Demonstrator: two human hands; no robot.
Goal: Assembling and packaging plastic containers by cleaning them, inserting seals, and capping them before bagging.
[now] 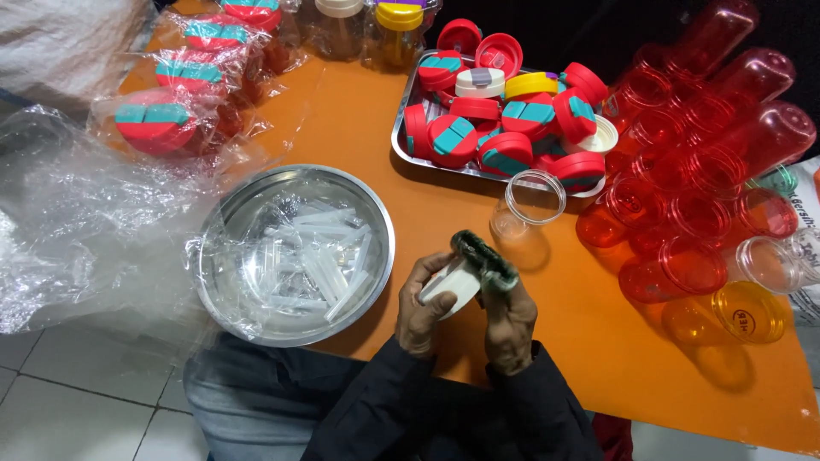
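Centrally, just below the clear plastic jar (528,205) lying on the orange table (367,128), both hands worked one white lid (451,284). Left hand (420,312) gripped the lid from beneath, fingers closed round its edge. Right hand (507,318) pinched a dark green ring-shaped piece (483,258) against the lid's top. Left of the jar stood a steel bowl (295,254) of clear straws; above it, a tray (401,128) of red lids.

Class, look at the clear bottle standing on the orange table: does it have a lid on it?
No: the clear bottle stands open-mouthed beside the tray of lids.
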